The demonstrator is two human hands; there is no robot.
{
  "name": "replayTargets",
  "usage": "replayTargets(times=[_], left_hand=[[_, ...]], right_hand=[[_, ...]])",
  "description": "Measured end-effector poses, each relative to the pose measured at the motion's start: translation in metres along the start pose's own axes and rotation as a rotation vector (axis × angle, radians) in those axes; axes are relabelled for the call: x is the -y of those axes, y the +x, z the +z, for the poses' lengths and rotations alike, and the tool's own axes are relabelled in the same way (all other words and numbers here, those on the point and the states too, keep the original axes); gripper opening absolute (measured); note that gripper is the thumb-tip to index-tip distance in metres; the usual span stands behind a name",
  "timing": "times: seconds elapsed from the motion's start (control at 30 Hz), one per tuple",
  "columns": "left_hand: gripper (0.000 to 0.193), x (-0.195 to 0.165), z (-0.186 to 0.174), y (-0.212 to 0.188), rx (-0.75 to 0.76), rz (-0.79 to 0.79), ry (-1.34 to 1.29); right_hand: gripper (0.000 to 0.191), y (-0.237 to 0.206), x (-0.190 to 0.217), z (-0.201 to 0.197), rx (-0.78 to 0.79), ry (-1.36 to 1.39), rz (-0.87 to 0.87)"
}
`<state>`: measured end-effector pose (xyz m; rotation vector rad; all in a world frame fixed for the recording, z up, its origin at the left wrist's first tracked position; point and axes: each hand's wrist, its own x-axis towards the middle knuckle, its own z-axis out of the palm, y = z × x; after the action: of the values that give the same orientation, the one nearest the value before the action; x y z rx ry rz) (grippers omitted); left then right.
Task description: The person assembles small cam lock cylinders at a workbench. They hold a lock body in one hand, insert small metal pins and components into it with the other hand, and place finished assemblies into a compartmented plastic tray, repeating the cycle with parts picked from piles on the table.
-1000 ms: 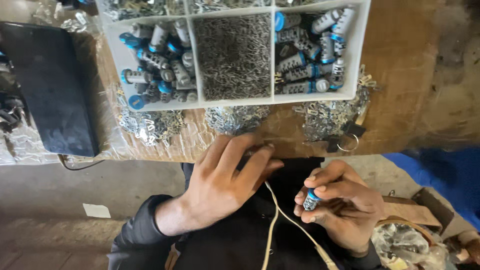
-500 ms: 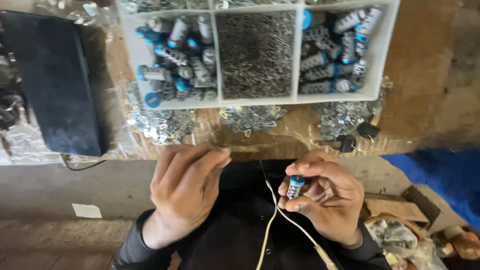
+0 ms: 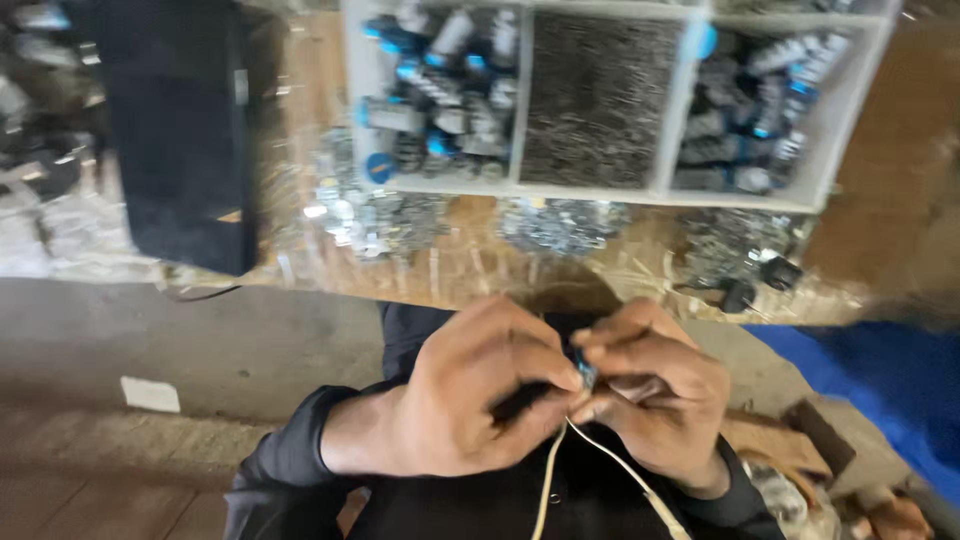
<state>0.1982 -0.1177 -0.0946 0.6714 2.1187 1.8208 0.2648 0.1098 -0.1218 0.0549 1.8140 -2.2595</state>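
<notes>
My left hand and right hand meet over my lap, fingers curled inward, both pinching a small blue-capped part between their fingertips; it is mostly hidden and blurred. A white cord hangs just below. Beyond, on the counter: loose metal pieces, a white divided tray and a black box.

The 2 hands meet fingertip to fingertip before the torso: the left hand curled, the right hand pinching, both forearms dark-sleeved.
</notes>
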Motion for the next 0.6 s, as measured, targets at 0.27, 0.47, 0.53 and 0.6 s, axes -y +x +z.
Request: replayTargets(times=[0.27, 0.47, 0.53, 0.6], left_hand=[[0.036, -0.010, -0.029, -0.027, -0.040, -0.292, -0.270], [0.054, -0.001, -0.025, -0.010, -0.170, -0.158, 0.967], [0.050, 0.002, -0.033, -0.014, -0.106, -0.074, 0.882], [0.044, 0.008, -0.044, -0.022, -0.031, 0.057, 0.809]], right_hand=[[0.037, 0.018, -0.016, 0.018, 0.138, 0.131, 0.171], [0.035, 0.022, -0.011, 0.022, 0.092, 0.350, 0.154], [0.037, 0.019, -0.007, 0.018, 0.112, 0.303, 0.108], [0.037, 0.015, -0.005, 0.014, 0.060, 0.261, 0.111]])
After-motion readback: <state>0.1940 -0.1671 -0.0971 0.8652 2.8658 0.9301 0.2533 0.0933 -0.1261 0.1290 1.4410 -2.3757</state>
